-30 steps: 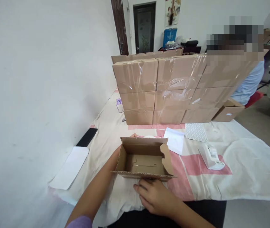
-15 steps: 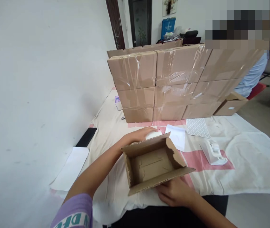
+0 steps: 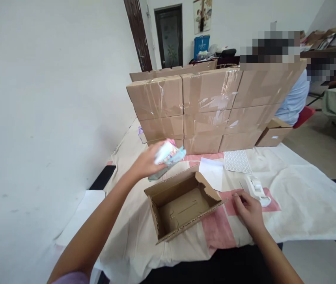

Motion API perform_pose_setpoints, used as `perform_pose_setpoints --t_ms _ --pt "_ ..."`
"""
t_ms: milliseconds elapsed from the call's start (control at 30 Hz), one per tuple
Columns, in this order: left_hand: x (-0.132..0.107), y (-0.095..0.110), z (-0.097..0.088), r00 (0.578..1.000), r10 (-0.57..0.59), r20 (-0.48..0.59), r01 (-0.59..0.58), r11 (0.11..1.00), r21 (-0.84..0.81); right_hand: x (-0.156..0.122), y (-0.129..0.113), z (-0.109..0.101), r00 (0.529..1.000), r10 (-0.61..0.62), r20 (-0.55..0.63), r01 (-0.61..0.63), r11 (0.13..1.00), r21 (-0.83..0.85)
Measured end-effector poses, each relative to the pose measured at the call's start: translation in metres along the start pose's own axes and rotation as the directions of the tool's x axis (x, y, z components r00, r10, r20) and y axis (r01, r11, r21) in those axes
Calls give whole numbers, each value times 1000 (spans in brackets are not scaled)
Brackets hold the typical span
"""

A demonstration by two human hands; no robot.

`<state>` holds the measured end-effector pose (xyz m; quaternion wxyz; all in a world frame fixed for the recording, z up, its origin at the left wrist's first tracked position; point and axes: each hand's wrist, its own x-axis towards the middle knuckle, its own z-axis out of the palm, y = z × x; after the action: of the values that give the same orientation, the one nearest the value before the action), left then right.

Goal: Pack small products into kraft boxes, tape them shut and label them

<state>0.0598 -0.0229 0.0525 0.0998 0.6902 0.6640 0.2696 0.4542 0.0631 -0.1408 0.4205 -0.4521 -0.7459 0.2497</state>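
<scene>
My left hand (image 3: 150, 159) is closed around some small soft packets (image 3: 169, 156) in white, pale teal and pink, blurred by motion. It holds them just above the far left side of an open cardboard box (image 3: 182, 209). The box rests on the cloth, its flaps raised and its inside bare. To the right of the box, my right hand (image 3: 249, 211) hovers with curled fingers and nothing visible in them. It is apart from the box and close to a white tape dispenser (image 3: 256, 191).
Taped cardboard boxes (image 3: 206, 110) form a wall along the back, with an open box (image 3: 274, 132) at its right end. A white paper (image 3: 212, 173) and a patterned sheet (image 3: 237, 161) lie before it. A black flat object (image 3: 103, 177) is at left. Behind sits a person (image 3: 294, 102).
My left hand has lifted the packets from behind the box, up and leftward. My right hand has let go of the box and moved right. The box now rests on the cloth.
</scene>
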Motion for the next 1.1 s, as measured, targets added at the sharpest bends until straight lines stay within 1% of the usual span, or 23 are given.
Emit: perform_pose_setpoints --t_ms 33,67,100,133,167,200,233,267,300,333,367,400,467,533,633,733,800,900,967,1100 --pt "-6 8 -17 994 41 -105 -42 999 -8 0 2 2 1000 2 22 -2 1000 7" --pt "-13 19 -33 978 78 -192 -82 997 -11 0 4 4 1000 5 29 -5 1000 10" --pt "-20 33 -47 960 113 -257 -118 993 -6 -1 5 5 1000 11 28 -11 1000 10" --pt "-28 49 -57 945 156 -288 -163 987 1 -1 6 6 1000 21 22 -21 1000 11" --pt "-36 65 -63 944 196 -266 -200 980 12 -1 7 6 999 31 11 -32 999 14" --pt "-43 80 -65 948 233 -215 -232 972 31 -2 7 6 999 40 1 -40 999 15" --pt "-48 93 -64 959 252 -131 -246 968 59 -2 7 6 999 45 -6 -45 999 13" --pt "-53 104 -59 970 243 -28 -240 966 97 -2 7 6 999 45 -7 -45 999 6" --pt "-55 111 -52 975 207 83 -217 964 150 -2 6 6 999 42 -2 -42 999 -5" --pt "-57 115 -43 971 146 189 -186 958 219 -2 6 6 999 35 8 -35 999 -16" --pt "-58 116 -34 958 72 276 -156 943 293 -2 5 7 999 28 23 -28 999 -29" --pt "-58 115 -24 940 4 342 -135 923 360 -2 5 7 999 21 42 -20 999 -42" --pt "-57 108 -7 905 -81 418 -126 886 445 -1 4 7 996 5 84 0 998 -61" --pt "-56 100 8 881 -101 462 -139 878 457 0 3 7 991 -15 133 24 997 -71" --pt "-56 93 29 843 -81 531 -174 894 413 2 2 7 981 -27 190 42 996 -79" --pt "-57 90 50 807 -63 587 -204 903 377 3 0 7 978 -11 210 30 996 -85" --pt "-58 88 65 792 -75 605 -225 887 403 4 -1 7 976 -4 216 22 996 -85" --pt "-60 83 85 788 -87 609 -285 826 486 4 -2 8 975 13 221 7 996 -91" --pt "-63 78 94 794 -58 605 -324 802 501 4 -1 8 973 30 230 -7 995 -99" --pt "-65 69 101 810 -13 586 -315 834 453 5 2 9 966 63 250 -34 993 -116"
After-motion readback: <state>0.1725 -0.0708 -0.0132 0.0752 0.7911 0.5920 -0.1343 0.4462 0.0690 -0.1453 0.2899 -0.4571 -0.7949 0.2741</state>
